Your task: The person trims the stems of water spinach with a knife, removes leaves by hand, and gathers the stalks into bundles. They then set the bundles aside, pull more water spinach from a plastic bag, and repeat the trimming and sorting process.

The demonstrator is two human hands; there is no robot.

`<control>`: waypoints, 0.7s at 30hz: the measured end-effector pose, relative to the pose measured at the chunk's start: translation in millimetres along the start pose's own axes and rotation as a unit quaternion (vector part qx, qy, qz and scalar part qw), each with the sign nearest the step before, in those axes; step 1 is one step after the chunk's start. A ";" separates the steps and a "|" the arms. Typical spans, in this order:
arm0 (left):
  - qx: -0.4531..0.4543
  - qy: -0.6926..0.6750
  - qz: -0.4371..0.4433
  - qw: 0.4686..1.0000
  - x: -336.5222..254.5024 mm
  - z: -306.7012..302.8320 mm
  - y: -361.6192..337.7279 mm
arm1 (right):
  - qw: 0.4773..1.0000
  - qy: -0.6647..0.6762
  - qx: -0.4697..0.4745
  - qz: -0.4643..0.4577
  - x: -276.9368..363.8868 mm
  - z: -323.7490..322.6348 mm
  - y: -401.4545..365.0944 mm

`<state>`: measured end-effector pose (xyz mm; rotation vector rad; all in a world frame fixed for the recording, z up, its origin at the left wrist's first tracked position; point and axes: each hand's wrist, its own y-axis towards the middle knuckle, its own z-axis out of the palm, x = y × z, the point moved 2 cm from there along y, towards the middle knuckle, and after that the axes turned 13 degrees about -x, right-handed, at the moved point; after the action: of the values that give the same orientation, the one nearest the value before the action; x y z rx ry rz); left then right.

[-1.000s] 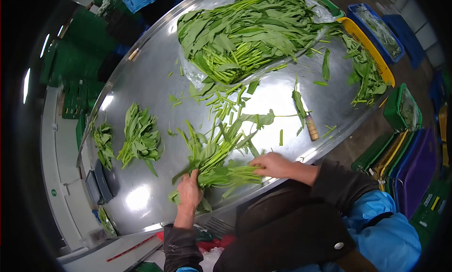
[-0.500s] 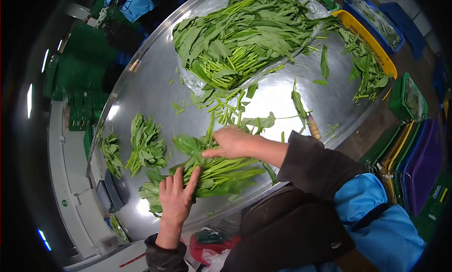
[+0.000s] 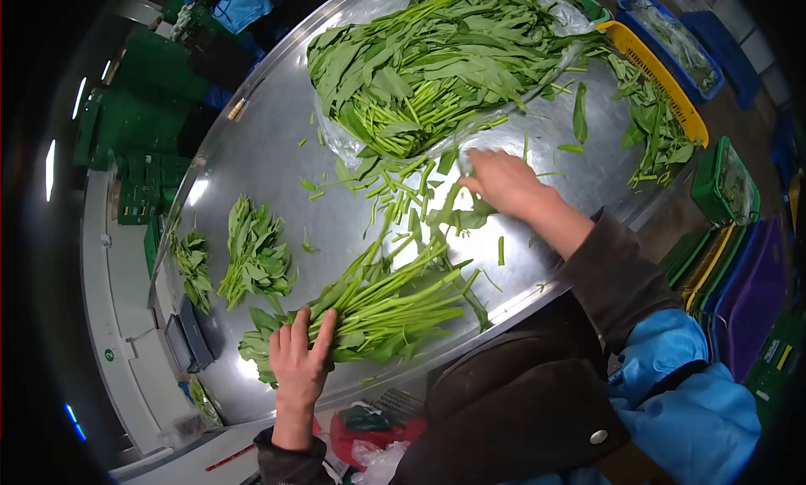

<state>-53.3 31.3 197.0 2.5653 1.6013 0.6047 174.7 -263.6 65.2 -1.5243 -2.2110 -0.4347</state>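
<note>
My left hand [image 3: 300,351] grips a loose bunch of leafy green stems [image 3: 390,313] at its leafy end, fingers over the top and thumb hidden. The cut stems fan out to the right. Farther up the metal table, my right hand [image 3: 504,183] is over scattered stem cuttings and loose leaves [image 3: 453,206], its fingers bent and blurred. I cannot tell whether it pinches a leaf. Two smaller bunches, a fuller one [image 3: 254,254] and a thinner one [image 3: 193,271], lie to the left.
A large heap of greens [image 3: 437,65] rests on clear plastic at the far side of the table [image 3: 260,162]. More leaves [image 3: 655,132] lie by a yellow crate [image 3: 659,73] at the right. Stacked crates [image 3: 730,275] stand beyond the right edge.
My right hand has left the bunch and moved up and right over the cuttings. The left hand has shifted slightly left and stays on the bunch. My right forearm now covers the knife's place.
</note>
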 end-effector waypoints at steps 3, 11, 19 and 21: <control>-0.006 0.003 0.010 1.000 -1.5 -1.6 5.5 | 0.979 0.167 0.099 -0.056 45.8 -2.6 -11.3; -0.016 -0.003 0.034 0.999 -7.2 -12.5 19.7 | 0.942 0.108 0.317 -0.015 85.2 7.7 -18.4; -0.035 0.002 0.008 0.999 4.1 -14.2 5.9 | 0.585 0.778 0.217 0.071 56.5 39.4 -13.5; -0.037 0.013 -0.002 0.999 6.9 -16.4 0.8 | 0.376 0.899 0.192 0.120 8.4 43.8 1.4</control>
<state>-55.7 34.4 214.3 2.5118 1.5613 0.6865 166.4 -235.4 31.6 -0.2489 -0.1538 -0.7675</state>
